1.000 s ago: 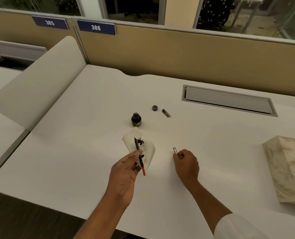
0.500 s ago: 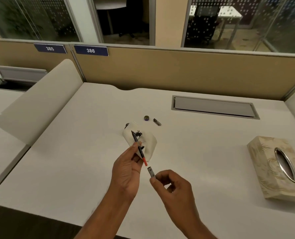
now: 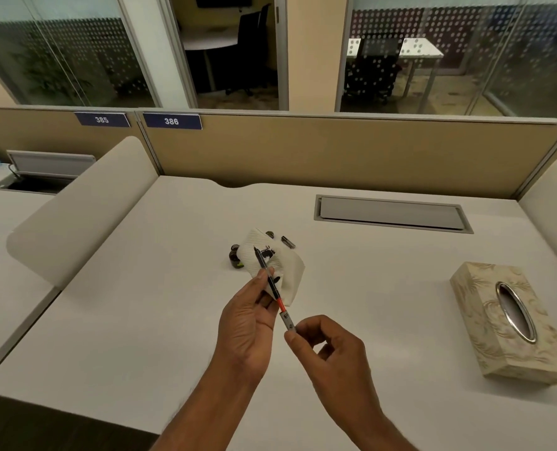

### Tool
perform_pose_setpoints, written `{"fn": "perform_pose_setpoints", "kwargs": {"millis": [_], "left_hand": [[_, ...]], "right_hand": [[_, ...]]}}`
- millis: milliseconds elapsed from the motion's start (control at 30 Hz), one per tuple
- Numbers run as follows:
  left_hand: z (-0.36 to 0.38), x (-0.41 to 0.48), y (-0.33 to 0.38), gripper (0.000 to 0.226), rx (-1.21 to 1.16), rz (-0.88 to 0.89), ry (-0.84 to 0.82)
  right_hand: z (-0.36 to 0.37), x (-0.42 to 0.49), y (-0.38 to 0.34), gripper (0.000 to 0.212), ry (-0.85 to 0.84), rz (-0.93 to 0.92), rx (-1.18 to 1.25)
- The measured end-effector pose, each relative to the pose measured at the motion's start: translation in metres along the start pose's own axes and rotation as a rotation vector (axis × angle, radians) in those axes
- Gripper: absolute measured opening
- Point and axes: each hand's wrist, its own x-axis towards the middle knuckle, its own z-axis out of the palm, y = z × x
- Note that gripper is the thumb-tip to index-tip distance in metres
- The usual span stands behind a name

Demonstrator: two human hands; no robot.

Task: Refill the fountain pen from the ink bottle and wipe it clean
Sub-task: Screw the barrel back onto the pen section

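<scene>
My left hand [image 3: 247,317] pinches the fountain pen's inner section [image 3: 269,278], nib pointing up and away, red converter end toward me, together with a white ink-stained tissue [image 3: 286,271] behind it. My right hand [image 3: 329,349] pinches a small grey pen barrel [image 3: 287,321] and holds it against the red end of the pen. The dark ink bottle [image 3: 234,256] stands open on the desk, partly hidden behind the tissue. Its cap [image 3: 269,235] and a small dark pen piece [image 3: 288,241] lie just beyond.
A patterned tissue box [image 3: 485,323] sits at the right of the white desk [image 3: 140,320]. A grey cable hatch [image 3: 391,213] lies at the back right. Padded dividers flank the desk and a tan partition [image 3: 335,151] closes the back.
My right hand lifted the grey barrel off the desk and brought it toward me, up to the pen's red end. The left hand kept hold of the pen and tissue.
</scene>
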Motion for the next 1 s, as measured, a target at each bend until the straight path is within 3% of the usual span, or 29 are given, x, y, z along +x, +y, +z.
{"fn": "perform_pose_setpoints", "kwargs": {"millis": [200, 400, 1000], "left_hand": [[0.006, -0.013, -0.013, 0.039, 0.082, 0.041, -0.026], [0.009, -0.024, -0.023, 0.021, 0.214, 0.082, -0.043], [0.016, -0.036, -0.008, 0.016, 0.395, 0.208, -0.06]], "right_hand": [[-0.007, 0.003, 0.0, 0.009, 0.06, -0.014, 0.024], [-0.009, 0.013, -0.004, 0.004, 0.085, -0.035, 0.134], [-0.014, 0.014, -0.001, 0.004, 0.032, -0.103, 0.162]]}}
